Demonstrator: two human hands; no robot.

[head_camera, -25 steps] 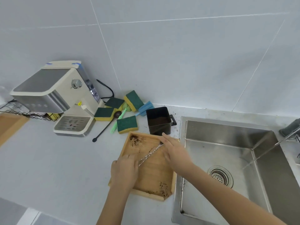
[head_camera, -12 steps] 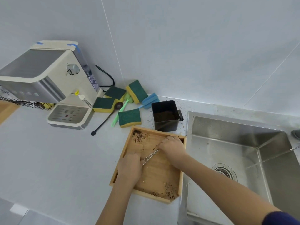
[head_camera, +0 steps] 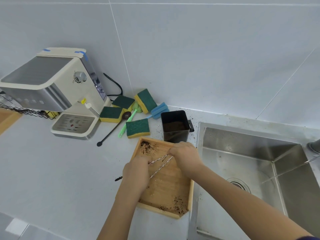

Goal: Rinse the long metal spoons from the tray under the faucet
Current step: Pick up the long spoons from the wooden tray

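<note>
Two long twisted metal spoons (head_camera: 160,164) lie over the wooden tray (head_camera: 173,189), which sits on the counter just left of the sink. My left hand (head_camera: 136,172) grips their lower ends and my right hand (head_camera: 186,156) grips their upper ends near the tray's far edge. Their bowls and tips are hidden under my fingers. Dark coffee grounds are scattered in the tray's far-left and near-right corners. Only the faucet base (head_camera: 314,146) shows at the right edge, with a thin stream of water running into the sink (head_camera: 242,161).
A black container (head_camera: 174,126) of grounds stands behind the tray. Several green-yellow sponges (head_camera: 137,128), a blue sponge brush, a green brush and a dark long-handled spoon (head_camera: 114,129) lie by the coffee machine (head_camera: 57,94). A wire rack sits at the far left.
The spoons now show as two separate handles between my hands, where before they looked like one. My right hand has shifted slightly toward the tray's far-right edge; the camera has also moved.
</note>
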